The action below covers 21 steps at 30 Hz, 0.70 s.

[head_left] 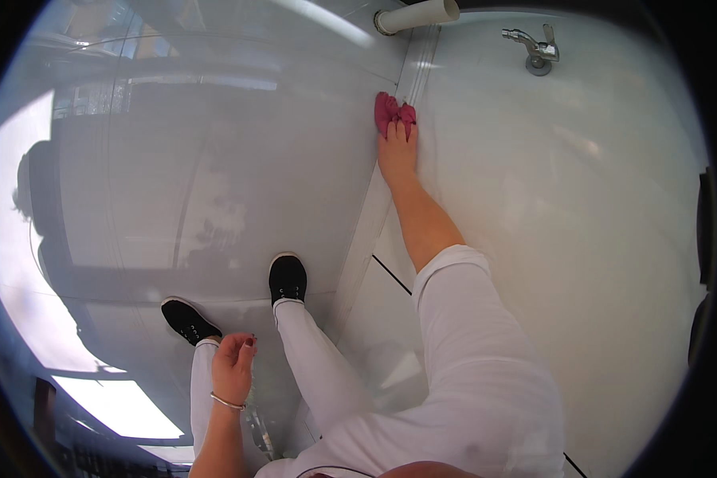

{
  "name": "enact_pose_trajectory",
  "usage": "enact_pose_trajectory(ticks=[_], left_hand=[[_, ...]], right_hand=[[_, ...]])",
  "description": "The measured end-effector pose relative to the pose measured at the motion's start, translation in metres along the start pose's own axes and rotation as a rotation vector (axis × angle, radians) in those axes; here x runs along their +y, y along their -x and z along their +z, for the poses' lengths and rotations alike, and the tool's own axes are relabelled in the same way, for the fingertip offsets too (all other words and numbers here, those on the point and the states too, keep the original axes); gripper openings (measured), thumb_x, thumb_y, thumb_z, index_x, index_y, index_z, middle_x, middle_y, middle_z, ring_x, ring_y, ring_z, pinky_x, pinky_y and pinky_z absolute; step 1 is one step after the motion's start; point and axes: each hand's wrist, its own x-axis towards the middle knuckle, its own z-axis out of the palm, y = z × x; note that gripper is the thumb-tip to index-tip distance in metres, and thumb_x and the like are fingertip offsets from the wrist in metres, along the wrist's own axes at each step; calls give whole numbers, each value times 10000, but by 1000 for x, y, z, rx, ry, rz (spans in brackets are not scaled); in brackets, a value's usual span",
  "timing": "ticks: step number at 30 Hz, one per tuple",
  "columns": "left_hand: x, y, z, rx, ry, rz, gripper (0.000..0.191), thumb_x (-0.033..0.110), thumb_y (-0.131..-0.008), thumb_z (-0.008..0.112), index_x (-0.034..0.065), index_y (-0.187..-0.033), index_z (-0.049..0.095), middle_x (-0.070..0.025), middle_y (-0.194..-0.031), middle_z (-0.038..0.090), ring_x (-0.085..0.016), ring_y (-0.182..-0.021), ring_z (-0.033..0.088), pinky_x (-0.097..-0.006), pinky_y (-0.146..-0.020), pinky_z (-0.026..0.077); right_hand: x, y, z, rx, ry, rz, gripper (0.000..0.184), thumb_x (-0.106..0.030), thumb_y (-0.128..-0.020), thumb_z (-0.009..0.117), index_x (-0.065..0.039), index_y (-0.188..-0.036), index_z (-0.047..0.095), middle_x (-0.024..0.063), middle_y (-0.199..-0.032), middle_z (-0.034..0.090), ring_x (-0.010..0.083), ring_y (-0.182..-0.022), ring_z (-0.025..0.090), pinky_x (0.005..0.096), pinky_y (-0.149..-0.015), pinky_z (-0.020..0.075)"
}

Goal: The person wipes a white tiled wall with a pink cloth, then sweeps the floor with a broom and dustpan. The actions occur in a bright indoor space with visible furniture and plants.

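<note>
My right hand [398, 154] grips a crumpled dark pink cloth [387, 113]. It presses the cloth low down where the glossy grey floor [263, 155] meets a pale skirting strip [358, 236] along the white wall [549, 197]. Part of the cloth is hidden under my fingers. My left hand [233, 367] hangs above the floor beside my leg, its fingers loosely curled in, with nothing visible in it. A metal bangle [227, 402] circles the left wrist.
Beyond the cloth, a white plastic pipe [418, 16] rises from the floor near the wall. A chrome tap [538, 51] juts from the wall. My black shoes [288, 278] stand on the floor. Bright sunlight [116, 406] and my shadow fall at the left.
</note>
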Motion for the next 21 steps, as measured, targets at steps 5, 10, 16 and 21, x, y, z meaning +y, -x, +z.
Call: enact_pose_trajectory(ticks=[5, 10, 16, 21], left_hand=[[-22, -8, 17, 6, -64, 75, 183, 108, -819, 547, -26, -935, 594, -76, -806, 638, -117, -725, 586, -240, -679, 460], [-38, -9, 39, -15, 35, 27, 193, 129, -817, 553, -26, -923, 597, -96, -777, 646, -147, -685, 611, -252, -653, 468], [-48, -2, 45, -124, 35, 137, 205, 147, -883, 509, -37, -957, 559, -74, -837, 624, -122, -696, 590, -232, -656, 476], [-45, -3, 46, -151, -15, 114, 188, 132, -880, 512, -39, -943, 557, -77, -825, 622, -121, -693, 589, -232, -644, 475]], right_hand=[[-87, 132, -44, -437, -199, 20, 182, -181, -773, 520, -92, -857, 655, 126, -1086, 554, 256, -1143, 425, 518, -1014, 208], [-92, 119, -90, -894, -1025, 362, 320, -14, -770, 521, -150, -1041, 624, 106, -970, 605, 269, -962, 565, 379, -872, 431], [78, -37, -138, 176, -247, -1, 444, -15, -766, 478, -229, -1147, 558, 134, -1275, 437, 345, -1104, 457, 445, -942, 367], [105, -46, -100, -2, 90, 30, 273, -162, -814, 463, -85, -1022, 621, 118, -1132, 545, 289, -1079, 472, 465, -981, 280]])
